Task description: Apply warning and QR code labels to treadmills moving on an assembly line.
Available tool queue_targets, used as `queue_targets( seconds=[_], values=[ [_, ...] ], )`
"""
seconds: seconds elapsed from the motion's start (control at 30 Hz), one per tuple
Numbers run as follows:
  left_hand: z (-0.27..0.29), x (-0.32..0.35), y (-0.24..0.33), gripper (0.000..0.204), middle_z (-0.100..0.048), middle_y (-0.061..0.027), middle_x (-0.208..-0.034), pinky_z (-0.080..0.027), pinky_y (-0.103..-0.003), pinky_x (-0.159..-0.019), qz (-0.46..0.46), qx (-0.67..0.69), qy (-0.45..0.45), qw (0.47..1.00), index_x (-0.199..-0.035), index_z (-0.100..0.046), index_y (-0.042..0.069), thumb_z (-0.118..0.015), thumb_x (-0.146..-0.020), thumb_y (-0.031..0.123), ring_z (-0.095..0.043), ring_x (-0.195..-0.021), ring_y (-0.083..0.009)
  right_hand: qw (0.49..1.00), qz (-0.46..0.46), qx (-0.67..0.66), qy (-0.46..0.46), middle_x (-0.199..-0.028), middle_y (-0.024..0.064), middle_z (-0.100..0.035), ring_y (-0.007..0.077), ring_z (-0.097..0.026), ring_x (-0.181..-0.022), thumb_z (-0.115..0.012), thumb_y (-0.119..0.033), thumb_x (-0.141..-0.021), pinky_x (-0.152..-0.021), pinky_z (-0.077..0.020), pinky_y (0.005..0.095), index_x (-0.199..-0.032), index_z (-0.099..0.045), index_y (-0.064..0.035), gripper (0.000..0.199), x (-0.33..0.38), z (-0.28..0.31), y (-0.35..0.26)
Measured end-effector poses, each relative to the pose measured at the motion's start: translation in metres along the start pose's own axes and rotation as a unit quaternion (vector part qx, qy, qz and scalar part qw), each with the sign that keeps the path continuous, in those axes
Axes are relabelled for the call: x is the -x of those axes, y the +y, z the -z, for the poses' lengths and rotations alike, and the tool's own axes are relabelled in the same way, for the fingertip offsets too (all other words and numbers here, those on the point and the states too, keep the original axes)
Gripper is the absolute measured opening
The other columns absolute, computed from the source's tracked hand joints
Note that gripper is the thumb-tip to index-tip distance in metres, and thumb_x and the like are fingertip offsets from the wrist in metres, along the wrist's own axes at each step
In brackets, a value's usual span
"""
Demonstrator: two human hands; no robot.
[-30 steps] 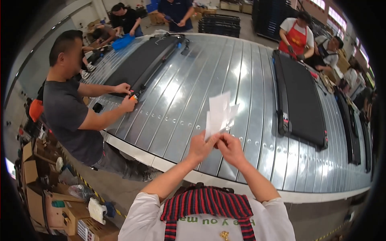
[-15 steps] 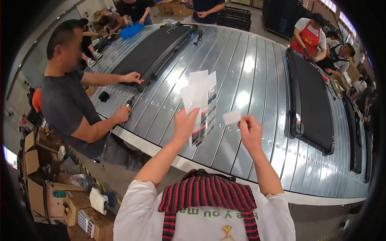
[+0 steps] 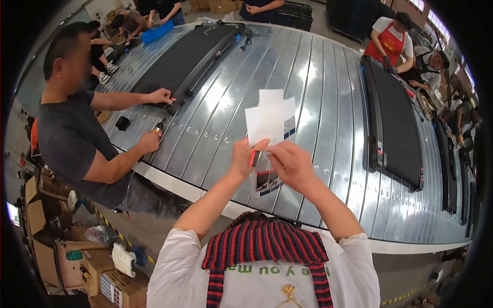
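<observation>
My left hand (image 3: 241,158) is closed on several label sheets (image 3: 266,121), held upright over the metal table. Their white sides face me, while printed strips in dark blue, red and black show at the right and lower edges. A small red-and-black label (image 3: 253,158) stands out by my left thumb. My right hand (image 3: 292,163) meets the left at the sheets, its thumb and fingers pinched together. What lies between those fingertips is hidden.
A slatted metal table (image 3: 303,77) spreads before me. Long black panels (image 3: 190,61) lie at left, and another black panel (image 3: 395,118) at right. A co-worker in a grey shirt (image 3: 69,131) works with a tool at my left. Cardboard boxes (image 3: 92,262) stand below left.
My right hand has moved left from beside the sheets to my left thumb; the small white label it held apart is no longer distinct. The sheets have shifted right and turned.
</observation>
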State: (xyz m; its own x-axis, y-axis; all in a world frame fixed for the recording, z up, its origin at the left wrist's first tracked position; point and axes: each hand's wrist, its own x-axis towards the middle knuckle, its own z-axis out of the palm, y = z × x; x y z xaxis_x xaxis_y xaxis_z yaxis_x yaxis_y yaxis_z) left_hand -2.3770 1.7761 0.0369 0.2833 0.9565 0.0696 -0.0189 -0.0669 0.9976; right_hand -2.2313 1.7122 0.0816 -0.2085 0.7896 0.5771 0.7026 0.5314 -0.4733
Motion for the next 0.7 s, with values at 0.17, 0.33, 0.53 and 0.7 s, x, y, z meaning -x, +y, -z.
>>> queue_targets(
  seconds=[0.17, 0.33, 0.53, 0.7],
  values=[
    [0.008, -0.002, -0.003, 0.031, -0.065, -0.0037, -0.078, -0.046, -0.024, -0.064, -0.033, -0.017, -0.034, 0.999, -0.094, -0.065, -0.002, -0.063, -0.084, 0.027, -0.055, -0.071, -0.0073, 0.998, 0.046, 0.032, 0.020, -0.077, 0.0055, -0.056, 0.0261, -0.057, -0.069, -0.061, -0.007, -0.074, -0.054, -0.0468, 0.0369, -0.092, -0.059, -0.0105, 0.018, -0.011, -0.013, -0.008],
    [0.014, -0.005, -0.003, 0.029, -0.065, -0.0045, -0.089, -0.047, -0.025, -0.069, 0.017, 0.177, -0.021, 0.984, -0.100, -0.063, -0.002, -0.065, -0.082, 0.021, -0.058, -0.077, -0.0094, 0.998, 0.035, 0.013, -0.046, -0.077, 0.0059, -0.056, 0.0251, -0.057, -0.070, -0.064, -0.009, -0.073, -0.054, -0.0468, 0.0356, -0.085, -0.059, -0.0101, 0.013, 0.003, -0.013, -0.011],
    [0.062, 0.002, 0.016, 0.028, -0.063, -0.0069, -0.099, -0.047, -0.028, -0.079, 0.093, 0.083, -0.020, 0.992, -0.104, -0.061, -0.003, -0.066, -0.082, 0.013, -0.058, -0.088, -0.0125, 0.983, -0.125, -0.014, 0.131, -0.099, 0.0106, -0.059, 0.0215, -0.059, -0.086, -0.071, -0.009, -0.070, -0.071, -0.0470, 0.0303, -0.109, -0.053, -0.0049, 0.043, 0.014, 0.023, 0.019],
    [0.085, 0.028, 0.032, 0.031, -0.065, -0.0064, -0.097, -0.047, -0.027, -0.079, 0.060, 0.053, -0.136, 0.987, -0.103, -0.064, -0.001, -0.068, -0.081, 0.022, -0.058, -0.089, -0.0114, 0.897, -0.234, -0.354, 0.120, -0.118, 0.0138, -0.054, 0.0223, -0.055, -0.101, -0.074, -0.007, -0.066, -0.084, -0.0445, 0.0304, -0.135, -0.027, -0.0033, 0.083, 0.014, 0.028, 0.034]
  ],
)
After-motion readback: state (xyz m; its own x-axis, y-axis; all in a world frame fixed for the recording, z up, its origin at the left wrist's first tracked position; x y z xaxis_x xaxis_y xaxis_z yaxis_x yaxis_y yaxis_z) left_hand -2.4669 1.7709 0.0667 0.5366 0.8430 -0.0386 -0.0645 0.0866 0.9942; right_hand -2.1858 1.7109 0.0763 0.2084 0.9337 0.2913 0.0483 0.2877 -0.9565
